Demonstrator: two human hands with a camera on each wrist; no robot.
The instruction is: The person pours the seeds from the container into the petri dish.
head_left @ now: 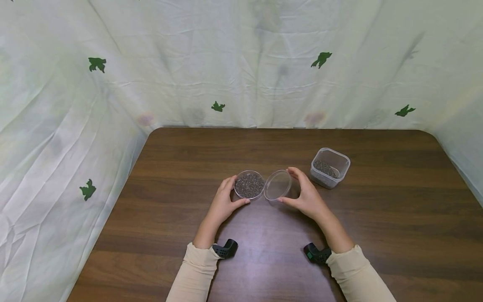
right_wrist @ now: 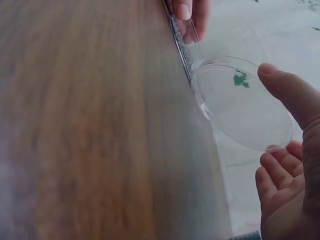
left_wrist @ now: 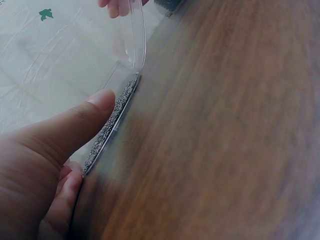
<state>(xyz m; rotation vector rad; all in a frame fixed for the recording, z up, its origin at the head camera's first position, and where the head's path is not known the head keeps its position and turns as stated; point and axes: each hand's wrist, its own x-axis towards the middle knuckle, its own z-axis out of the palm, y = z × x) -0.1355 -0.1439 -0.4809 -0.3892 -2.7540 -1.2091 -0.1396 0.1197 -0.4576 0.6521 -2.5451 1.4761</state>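
Observation:
A clear round petri dish (head_left: 249,185) filled with small dark grey grains sits on the table. My left hand (head_left: 225,202) holds its left side, thumb at the near rim and fingers at the far-left rim. Between the thumb and fingers of my right hand (head_left: 307,196) is the dish's clear lid (head_left: 278,185), gripped by its edges and tilted. In the right wrist view the lid (right_wrist: 242,107) stands slanted, its lower edge close to the dish (right_wrist: 181,47). From the left wrist the layer of grains (left_wrist: 112,122) shows edge-on beside my thumb.
A clear square plastic tub (head_left: 330,167) holding more of the dark grains stands to the right, just beyond my right hand. Brown wood-grain table (head_left: 181,155) lies under everything. A pale cloth (head_left: 249,63) with green bird shapes hangs behind and at the sides.

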